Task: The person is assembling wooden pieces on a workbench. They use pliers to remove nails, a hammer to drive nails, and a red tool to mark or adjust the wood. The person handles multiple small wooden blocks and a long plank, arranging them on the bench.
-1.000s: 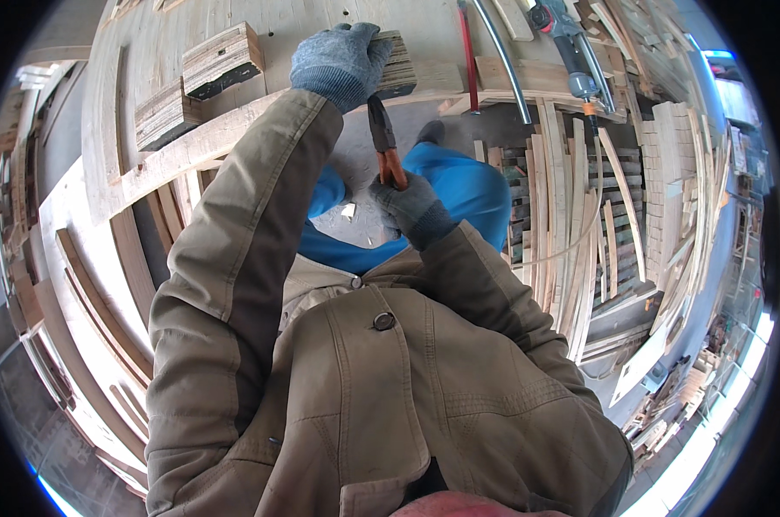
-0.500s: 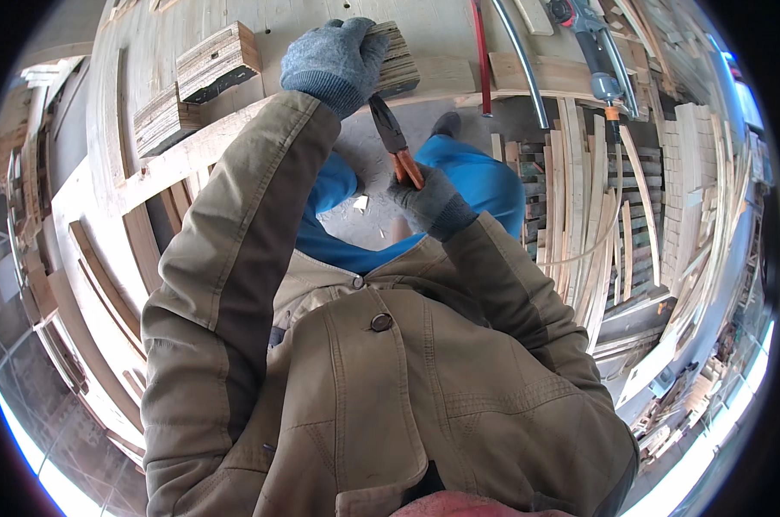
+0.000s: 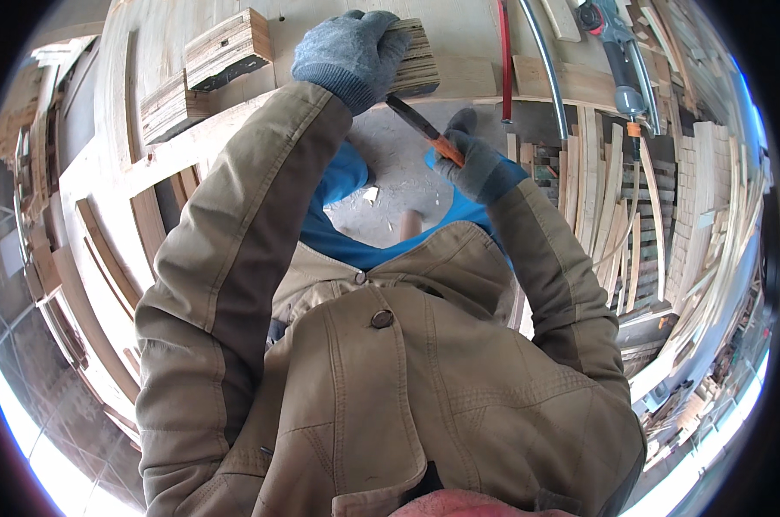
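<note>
My left hand (image 3: 347, 53), in a grey knit glove, is closed on a layered plywood block (image 3: 422, 62) at the near edge of the wooden worktable (image 3: 463, 34). In my right hand (image 3: 478, 165), also gloved, is a pair of pliers (image 3: 447, 148) with orange handles. Their dark jaws point up and left, with the tip close below the block and my left wrist. Whether the tip touches the block I cannot tell. My left palm hides much of the block.
Two more plywood blocks, an upper one (image 3: 228, 53) and a lower one (image 3: 171, 110), lie to the left. Right of my hands are a red bar (image 3: 505, 65), a metal tube (image 3: 546, 73) and a power tool (image 3: 615, 59). Wooden strips (image 3: 590, 164) are stacked at the right.
My right hand has moved right and slightly up, and the pliers have tilted and turned edge-on. My left hand stays on the block. The whole view has shifted a little.
</note>
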Demonstrator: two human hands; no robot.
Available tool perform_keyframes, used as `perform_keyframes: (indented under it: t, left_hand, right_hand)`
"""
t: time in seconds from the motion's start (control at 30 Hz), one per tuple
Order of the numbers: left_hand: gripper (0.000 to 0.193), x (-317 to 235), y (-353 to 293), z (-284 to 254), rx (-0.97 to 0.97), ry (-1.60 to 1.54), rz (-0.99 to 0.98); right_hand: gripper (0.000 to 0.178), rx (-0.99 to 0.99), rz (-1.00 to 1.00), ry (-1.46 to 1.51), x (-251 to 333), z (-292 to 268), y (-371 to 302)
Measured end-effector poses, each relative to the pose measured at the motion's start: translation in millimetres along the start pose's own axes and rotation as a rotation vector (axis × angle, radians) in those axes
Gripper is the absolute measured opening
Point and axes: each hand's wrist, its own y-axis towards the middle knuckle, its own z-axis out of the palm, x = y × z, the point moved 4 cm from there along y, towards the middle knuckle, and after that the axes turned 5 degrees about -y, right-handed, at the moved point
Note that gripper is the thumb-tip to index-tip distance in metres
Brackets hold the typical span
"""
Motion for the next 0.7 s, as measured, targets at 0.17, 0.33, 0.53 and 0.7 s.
perform_keyframes:
  t: [0.17, 0.33, 0.53, 0.7]
  left_hand:
    - [0.041, 1, 0, 0, -0.038, 0.013, 0.055]
    - [0.04, 2, 1, 1, -0.035, 0.043, 0.043]
    - [0.04, 2, 2, 1, 0.02, 0.017, -0.033]
    - [0.042, 0, 2, -1, 0.02, 0.044, -0.055]
  right_hand:
    - [0.014, -0.009, -0.038, -0.173, -13, -7, 16]
    - [0.016, -0.038, 0.023, -0.051, -6, -5, 7]
    - [0.024, -0.179, -0.044, -0.027, 7, 14, -9]
    - [0.023, -0.214, 0.05, -0.041, 13, 31, -15]
